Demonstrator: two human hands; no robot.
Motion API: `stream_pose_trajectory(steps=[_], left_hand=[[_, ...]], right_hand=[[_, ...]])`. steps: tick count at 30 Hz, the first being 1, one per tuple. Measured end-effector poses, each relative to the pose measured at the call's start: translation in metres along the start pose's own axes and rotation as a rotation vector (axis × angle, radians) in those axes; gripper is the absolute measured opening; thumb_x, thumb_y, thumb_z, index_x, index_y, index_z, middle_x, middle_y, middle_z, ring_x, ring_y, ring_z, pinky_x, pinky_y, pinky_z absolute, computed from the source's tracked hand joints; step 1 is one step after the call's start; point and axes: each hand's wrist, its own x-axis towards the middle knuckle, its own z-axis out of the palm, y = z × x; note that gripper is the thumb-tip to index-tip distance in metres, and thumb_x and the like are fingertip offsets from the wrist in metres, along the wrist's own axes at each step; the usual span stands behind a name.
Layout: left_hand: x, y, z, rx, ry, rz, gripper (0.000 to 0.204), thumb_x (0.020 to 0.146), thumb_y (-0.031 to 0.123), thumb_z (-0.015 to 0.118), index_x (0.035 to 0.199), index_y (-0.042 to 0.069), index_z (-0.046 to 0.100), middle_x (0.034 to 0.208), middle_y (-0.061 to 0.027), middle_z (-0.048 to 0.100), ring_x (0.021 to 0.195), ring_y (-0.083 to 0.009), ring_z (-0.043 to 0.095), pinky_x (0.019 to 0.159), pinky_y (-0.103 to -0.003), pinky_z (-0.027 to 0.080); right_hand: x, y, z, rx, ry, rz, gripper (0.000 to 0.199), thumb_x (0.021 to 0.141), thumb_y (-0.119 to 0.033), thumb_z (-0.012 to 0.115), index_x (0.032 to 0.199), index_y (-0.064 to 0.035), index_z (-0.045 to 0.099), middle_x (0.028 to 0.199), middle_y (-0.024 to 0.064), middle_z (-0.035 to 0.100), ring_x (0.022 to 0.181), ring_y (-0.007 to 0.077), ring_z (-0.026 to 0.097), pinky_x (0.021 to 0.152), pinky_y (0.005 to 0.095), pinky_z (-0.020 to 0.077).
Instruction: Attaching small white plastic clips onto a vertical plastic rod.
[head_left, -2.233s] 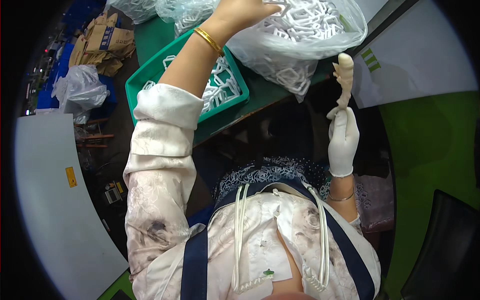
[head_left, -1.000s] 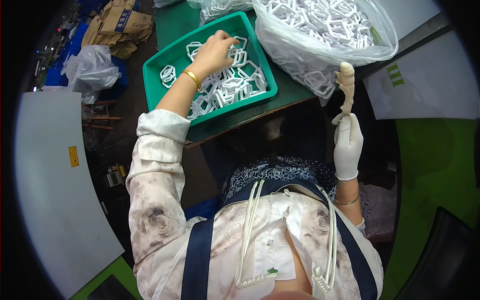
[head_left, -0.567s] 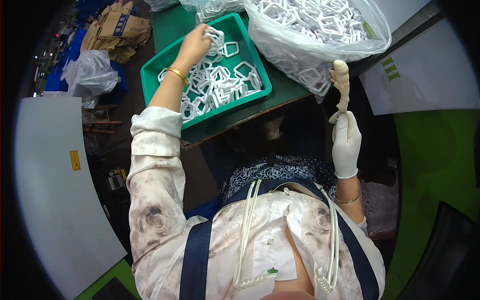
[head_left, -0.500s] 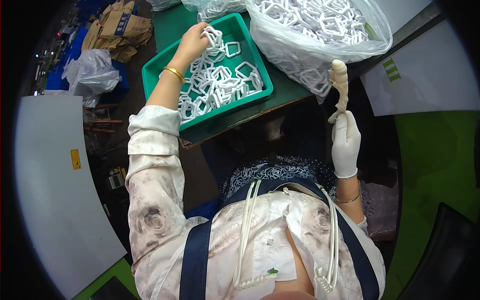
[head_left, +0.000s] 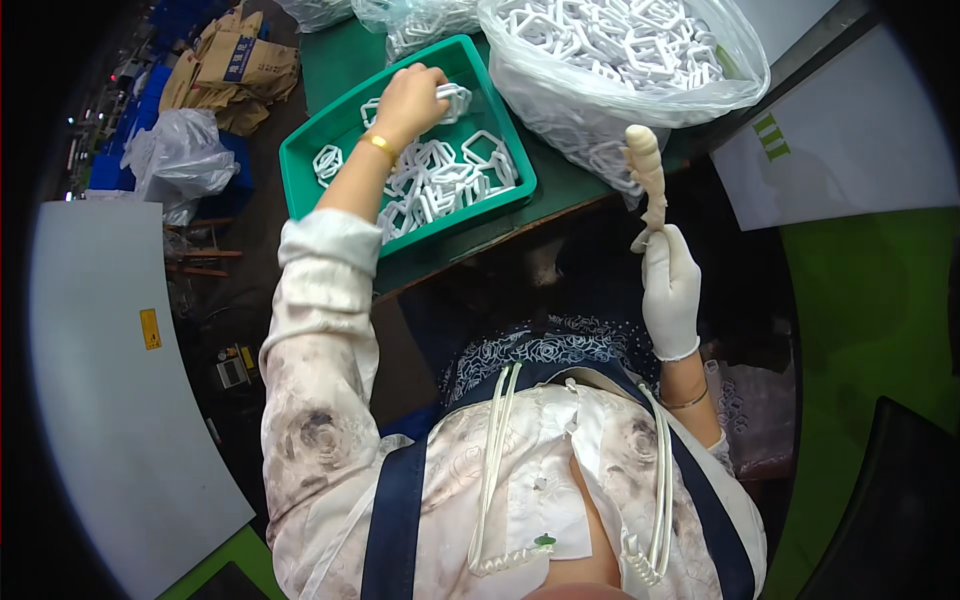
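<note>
My bare left hand (head_left: 408, 104) reaches into the green plastic tray (head_left: 527, 160), fingers curled and closed on a few white angular plastic rings (head_left: 456, 104); the fingertips are partly hidden. Below it in the tray lies a loose pile of the same rings (head_left: 435, 185), some of them square or hexagonal in outline. My right hand (head_left: 671, 295), in a white glove, is closed round the lower end of a cream-coloured, ridged stick-like piece (head_left: 648, 175), held upright in front of the table. What that piece is I cannot tell.
A large clear plastic bag (head_left: 560, 105) full of white rings stands right of the tray on the green table (head_left: 325, 65). Another bag (head_left: 420, 25) of rings sits behind. White panels flank me left (head_left: 105, 370) and right (head_left: 835, 130). Brown paper sacks (head_left: 235, 65) lie at far left.
My left hand has shifted down and slightly right within the tray, and the rings at its fingers now sit lower. The right hand with its cream piece has drifted slightly left in the picture.
</note>
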Motion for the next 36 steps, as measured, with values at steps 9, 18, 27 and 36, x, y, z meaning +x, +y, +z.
stream_pose_trajectory(steps=[9,18,27,36], left_hand=[[-0.085,0.090,-0.057,-0.995,0.324,-0.188,0.029,0.085,-0.007,0.051,0.111,0.001,0.064,0.101,-0.0103,0.071,0.090,-0.0193,0.067,0.081,-0.031,0.053],[-0.116,0.185,-0.029,-1.405,0.470,-0.127,0.024,0.097,-0.007,0.048,0.119,0.001,0.057,0.108,-0.0103,0.065,0.096,-0.0206,0.066,0.086,-0.032,0.053],[-0.137,0.230,-0.014,-2.601,-0.088,-0.345,0.025,0.108,0.023,0.051,0.126,0.006,0.053,0.117,-0.0064,0.061,0.104,-0.0167,0.062,0.096,-0.031,0.051],[-0.138,0.225,-0.025,-1.374,0.296,-0.083,0.042,0.087,-0.006,0.068,0.127,0.003,0.058,0.118,-0.0079,0.064,0.107,-0.0198,0.064,0.093,-0.032,0.053]], right_hand=[[0.011,-0.024,0.023,-0.012,-0.186,-0.019,0.026,0.107,-0.018,0.048,0.098,0.0023,0.061,0.074,0.0080,0.056,0.065,0.0130,0.049,0.063,0.0294,0.0422],[0.005,-0.028,0.053,0.098,-0.212,-0.092,0.024,0.108,-0.020,0.049,0.098,-0.0013,0.061,0.068,0.0051,0.049,0.061,0.0117,0.045,0.059,0.0293,0.0387],[0.011,-0.037,0.042,0.333,-0.098,0.036,0.042,0.086,0.002,0.071,0.124,-0.0020,0.052,0.085,-0.0046,0.048,0.071,0.0002,0.040,0.063,0.0172,0.0356],[0.016,-0.037,0.025,0.162,-0.113,0.006,0.028,0.087,0.000,0.069,0.112,-0.0012,0.056,0.092,0.0007,0.058,0.083,0.0037,0.053,0.074,0.0201,0.0463]])
